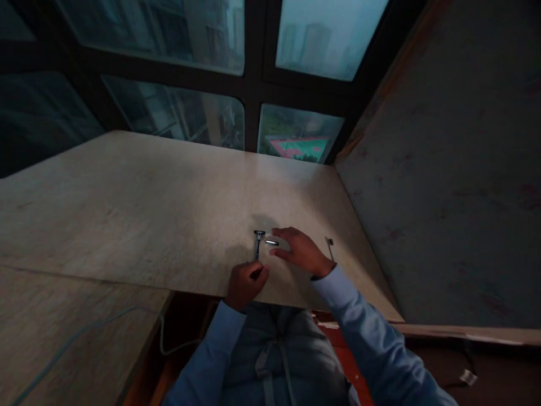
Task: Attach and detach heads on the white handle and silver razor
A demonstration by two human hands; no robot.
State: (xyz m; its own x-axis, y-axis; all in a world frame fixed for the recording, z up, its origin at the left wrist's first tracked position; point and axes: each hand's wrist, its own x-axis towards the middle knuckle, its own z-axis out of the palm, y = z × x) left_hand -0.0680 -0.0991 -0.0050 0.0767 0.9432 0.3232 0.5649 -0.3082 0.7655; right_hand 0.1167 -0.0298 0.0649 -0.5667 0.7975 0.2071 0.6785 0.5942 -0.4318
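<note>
My left hand (247, 283) is closed round the lower handle of a razor (258, 245), near the table's front edge. The razor stands head up in the picture, its dark, wide head pointing toward the window. Just right of it, my right hand (299, 248) has thumb and fingers on either side of a small, clear-looking case (271, 242) with a bright shiny strip. The case's outline is faint, and its contents are too small to make out. Beyond my right wrist lies a thin stick with a dark head, like a toothbrush (330, 243), its lower end hidden by the wrist.
The pale stone-like tabletop (169, 197) runs back to dark-framed windows (252, 84). A grey patterned wall (448, 186) bounds the right side. At the lower left, a pale cable (105, 321) crosses a second surface (54, 316) and hangs over its edge.
</note>
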